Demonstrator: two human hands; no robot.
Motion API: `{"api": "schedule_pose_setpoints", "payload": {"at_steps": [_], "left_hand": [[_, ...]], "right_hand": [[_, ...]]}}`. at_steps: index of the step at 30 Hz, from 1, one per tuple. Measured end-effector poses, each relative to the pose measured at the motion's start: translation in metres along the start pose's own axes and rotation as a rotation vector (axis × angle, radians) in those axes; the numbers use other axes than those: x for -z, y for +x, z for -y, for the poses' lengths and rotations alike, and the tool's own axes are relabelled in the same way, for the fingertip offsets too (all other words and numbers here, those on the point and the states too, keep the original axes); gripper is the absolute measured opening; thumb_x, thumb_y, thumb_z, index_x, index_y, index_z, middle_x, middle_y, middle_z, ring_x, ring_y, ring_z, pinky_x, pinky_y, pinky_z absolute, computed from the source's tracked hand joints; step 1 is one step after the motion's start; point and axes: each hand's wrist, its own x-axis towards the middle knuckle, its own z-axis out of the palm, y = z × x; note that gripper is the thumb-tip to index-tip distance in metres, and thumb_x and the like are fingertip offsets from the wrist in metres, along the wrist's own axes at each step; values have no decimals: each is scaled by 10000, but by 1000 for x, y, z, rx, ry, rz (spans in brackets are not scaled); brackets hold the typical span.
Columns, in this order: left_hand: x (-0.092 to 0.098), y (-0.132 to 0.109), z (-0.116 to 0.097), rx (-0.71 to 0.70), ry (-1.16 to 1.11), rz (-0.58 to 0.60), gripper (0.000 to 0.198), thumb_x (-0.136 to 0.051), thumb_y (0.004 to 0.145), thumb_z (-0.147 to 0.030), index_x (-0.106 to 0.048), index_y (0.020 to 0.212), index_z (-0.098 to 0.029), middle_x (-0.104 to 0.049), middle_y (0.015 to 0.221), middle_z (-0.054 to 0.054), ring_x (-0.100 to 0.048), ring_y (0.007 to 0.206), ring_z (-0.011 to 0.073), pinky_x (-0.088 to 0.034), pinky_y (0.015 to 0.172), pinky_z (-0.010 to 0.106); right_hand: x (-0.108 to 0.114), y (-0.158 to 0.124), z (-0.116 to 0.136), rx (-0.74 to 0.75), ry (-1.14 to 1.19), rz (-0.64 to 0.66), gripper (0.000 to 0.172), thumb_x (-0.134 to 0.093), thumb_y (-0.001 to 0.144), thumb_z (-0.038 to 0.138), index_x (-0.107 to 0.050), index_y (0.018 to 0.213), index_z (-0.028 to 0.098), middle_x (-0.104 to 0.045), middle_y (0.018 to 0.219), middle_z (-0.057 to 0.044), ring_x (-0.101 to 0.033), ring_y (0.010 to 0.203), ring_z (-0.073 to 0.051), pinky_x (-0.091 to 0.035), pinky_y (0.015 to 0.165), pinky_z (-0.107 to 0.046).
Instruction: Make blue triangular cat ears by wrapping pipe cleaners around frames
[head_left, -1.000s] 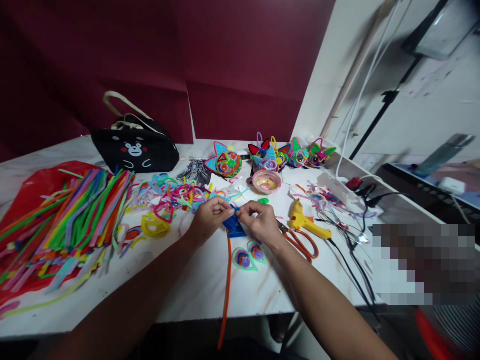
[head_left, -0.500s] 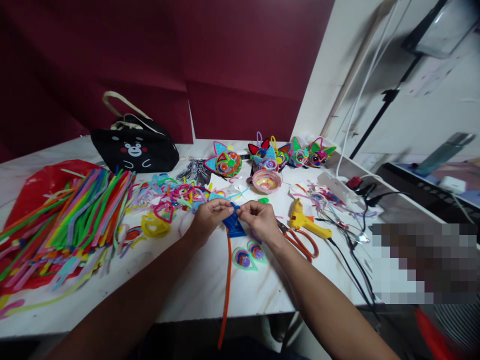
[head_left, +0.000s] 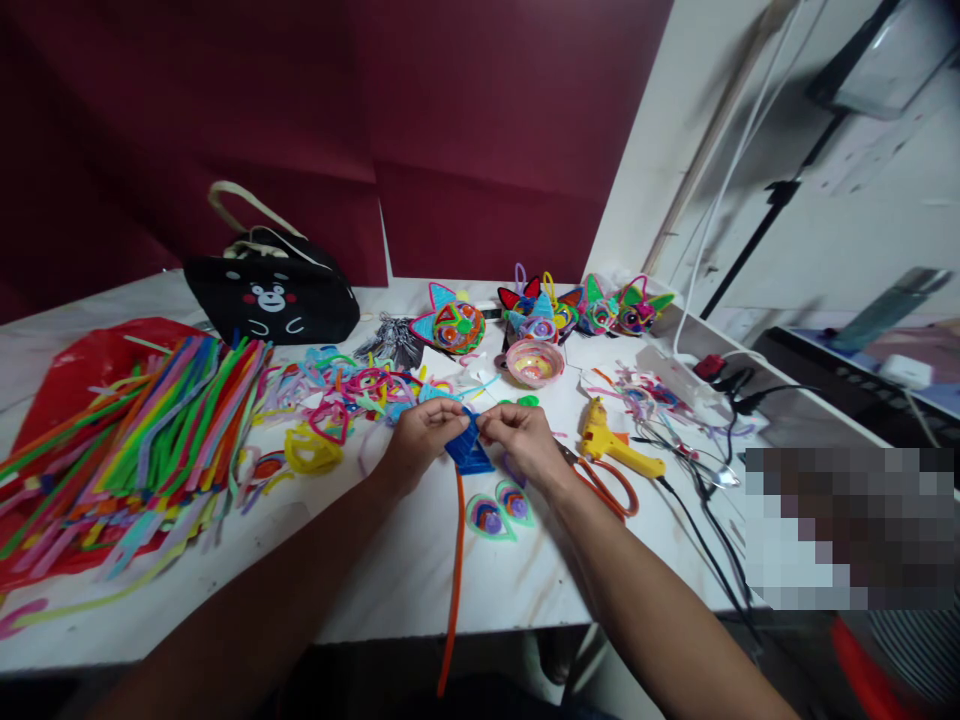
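Pinches with the left hand [head_left: 421, 440], thumb and fingertips together, the upper left side of a blue triangular piece [head_left: 470, 460]. Pinches with the right hand [head_left: 521, 437] the opposite side, also near the top, thumb and forefinger clamped on the blue edge; impossible to tell the exact point of contact, hidden partly behind the fingers. Holds this piece so, between both hands, above the middle of the white table [head_left: 345, 590]. Below it, an orange strip [head_left: 456, 570], hanging down past the front edge of the table; cannot tell whether joined to the blue piece or only near. Just in front of the hands, towards the body, two leaf-shaped pieces [head_left: 490, 519] side by side, with green outlines and purple centres. Beside the right wrist, scissors [head_left: 600, 496] with orange handles, and next to them a yellow glue gun [head_left: 600, 435]. Beyond the hands, a pink bowl [head_left: 534, 365]. To the left, a loose heap of coloured bits [head_left: 360, 390], and further left many coloured strips [head_left: 172, 430] on red plastic [head_left: 71, 385]. At the back, a black bag [head_left: 274, 310] and several decorated round figures [head_left: 457, 328] with pointed ears.
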Motion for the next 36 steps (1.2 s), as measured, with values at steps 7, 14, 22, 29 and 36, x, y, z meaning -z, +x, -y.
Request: {"api": "schedule_pose_setpoints", "payload": {"at_steps": [7, 14, 22, 29, 36], "left_hand": [[-1, -1, 1, -86, 96, -17, 211, -704, 621, -290, -622, 753, -147, -604, 619, -16, -566, 563, 110, -431, 551, 216], [0, -1, 8, -197, 225, -13, 185, -669, 680, -291, -619, 793, -153, -641, 668, 4, -607, 625, 135, -466, 582, 222], [3, -6, 7, -706, 761, -51, 111, -552, 792, -212, -655, 798, -171, -695, 750, 38, -643, 699, 150, -487, 674, 235], [5, -6, 2, -703, 786, 26, 166, -517, 829, -236, -664, 844, -161, -701, 820, 60, -637, 763, 166, -471, 717, 259], [5, 1, -1, -99, 166, 86, 216, -657, 716, -353, -645, 775, -147, -657, 702, 5, -584, 629, 125, -434, 573, 206]], "right_hand": [[-1, 1, -5, 36, -87, -36, 119, -594, 649, 244, -610, 583, 145, -530, 477, 26, -425, 453, -82, -349, 471, -212], [-1, 1, -5, 36, -114, -50, 133, -585, 641, 249, -576, 558, 146, -500, 474, 32, -391, 445, -73, -320, 463, -212], [-1, -1, -4, 42, -106, -47, 133, -581, 640, 238, -554, 552, 141, -469, 489, 40, -371, 463, -68, -300, 468, -208], [3, 4, -12, 62, -77, 30, 181, -604, 668, 310, -555, 589, 155, -455, 506, 44, -388, 491, -82, -322, 498, -222], [5, 4, -10, 86, -86, 114, 233, -607, 711, 372, -559, 621, 163, -468, 544, 40, -402, 518, -88, -334, 518, -223]]}}
